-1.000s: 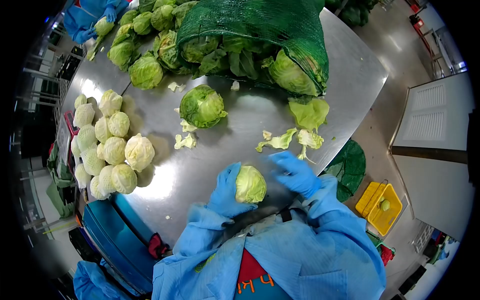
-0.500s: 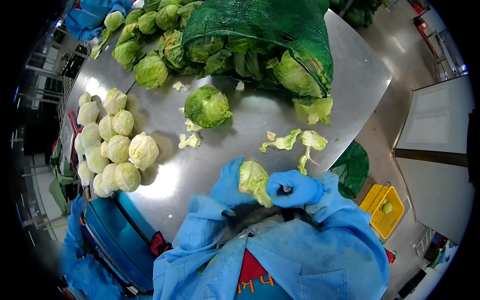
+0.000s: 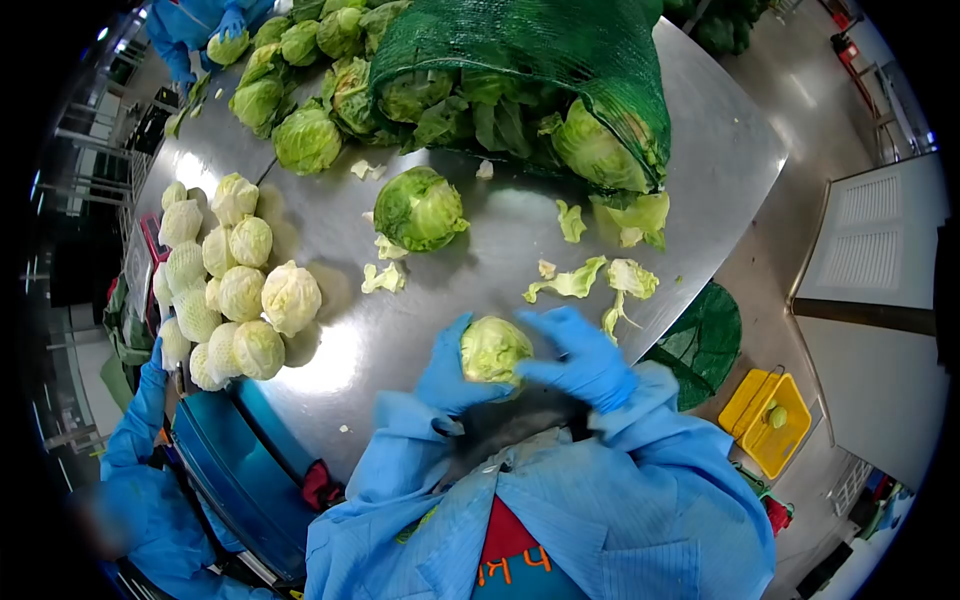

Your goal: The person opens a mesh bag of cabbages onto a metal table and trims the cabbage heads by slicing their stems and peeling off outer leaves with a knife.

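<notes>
A pale green cabbage rests in my left hand, whose gloved fingers wrap its left side and underside. My right hand, in a blue glove, is at the cabbage's right side with fingers spread and nothing held. Beyond them on the metal table sits a greener cabbage. Loose leaves lie to its right, with a small leaf piece above them. No knife shows in my right hand.
Trimmed cabbages are grouped at left, some in foam nets. A green mesh sack holds untrimmed cabbages at the back. A co-worker's hand touches a cabbage at top left; another person is at lower left. A yellow basket stands at right.
My right hand has opened out from a closed shape. The cabbage has turned in my left hand. A new leaf piece lies near the sack. The lower-left person has shifted, and a co-worker's hand now shows at top left.
</notes>
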Demonstrator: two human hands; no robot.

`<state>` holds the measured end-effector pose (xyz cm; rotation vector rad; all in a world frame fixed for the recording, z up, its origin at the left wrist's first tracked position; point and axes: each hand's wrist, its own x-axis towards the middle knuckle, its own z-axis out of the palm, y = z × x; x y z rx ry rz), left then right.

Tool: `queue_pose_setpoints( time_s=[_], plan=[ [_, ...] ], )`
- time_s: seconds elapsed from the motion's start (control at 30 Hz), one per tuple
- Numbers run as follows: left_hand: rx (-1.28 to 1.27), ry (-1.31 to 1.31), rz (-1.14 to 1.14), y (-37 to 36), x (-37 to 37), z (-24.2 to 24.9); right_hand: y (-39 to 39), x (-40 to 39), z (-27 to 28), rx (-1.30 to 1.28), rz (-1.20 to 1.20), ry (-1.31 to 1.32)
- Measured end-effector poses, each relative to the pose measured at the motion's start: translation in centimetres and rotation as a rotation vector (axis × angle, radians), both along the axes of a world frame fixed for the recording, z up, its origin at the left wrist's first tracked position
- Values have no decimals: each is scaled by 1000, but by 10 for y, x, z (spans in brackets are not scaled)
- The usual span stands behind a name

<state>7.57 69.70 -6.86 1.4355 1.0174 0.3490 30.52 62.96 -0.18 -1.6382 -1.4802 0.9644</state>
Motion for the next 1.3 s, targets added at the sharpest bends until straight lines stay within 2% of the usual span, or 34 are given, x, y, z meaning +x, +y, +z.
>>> queue_pose_setpoints(
  time_s=[0.03,0.1,0.17,0.2,0.27,0.3,0.33,0.37,0.43,0.47,0.5,0.53,0.6,0.63,0.67,0.87,0.93,1.0,1.1,1.17,1.2,1.23,1.3],
  plan=[
    [30,11,-11,0,5,-1,2,-13,-4,-16,86,-4],
    [92,31,-30,-4,22,-3,-8,-36,-22,131,91,-276],
    [32,-2,75,-5,24,-24,-15,-47,-15,-15,169,-361],
    [163,32,51,-6,25,-20,-17,-48,-10,-91,210,-405],
    [324,-1,-17,-9,18,-5,-17,-31,8,-269,557,310],
    [183,-48,4,-5,18,3,-15,-20,16,-355,718,679],
    [41,-93,27,0,15,8,-10,-11,22,-208,897,743],
    [-99,-137,52,3,11,10,-4,-4,25,-101,980,856],
    [-401,-369,139,7,1,7,-11,4,21,-245,497,1131],
    [-548,-513,167,10,-5,8,-10,7,25,-376,129,958],
    [-690,-656,188,14,-12,9,-1,4,14,-318,-149,703],
    [-838,-829,305,6,-13,3,2,0,-11,-76,-322,492],
    [-1070,-1133,518,-9,-11,-17,-2,15,-16,-161,-391,810],
    [-1347,-1378,361,-9,-15,-22,0,14,-10,-218,-417,970],
    [-1650,-1528,171,-10,-20,-27,2,8,-7,-221,-390,960],
    [-1427,-1563,8,-14,-23,-23,5,-25,-6,-267,-132,752],
    [-1406,-1546,-119,-4,-26,-19,7,-33,-11,-150,-35,707],
    [-1312,-1478,-42,-2,-26,-13,7,-39,-24,-17,29,568],
    [-1068,-1275,322,-8,-7,25,13,-38,-8,-89,-10,813],
    [-911,-1131,529,-14,11,50,16,-39,-33,-97,-42,998],
    [-911,-1080,505,-12,15,60,18,-29,-31,-239,-43,1092],
    [-846,-913,468,-8,23,73,20,-19,-30,-378,-46,1186],
    [-706,-579,390,-1,40,100,20,-13,-28,-368,-71,1254]
  ],
)
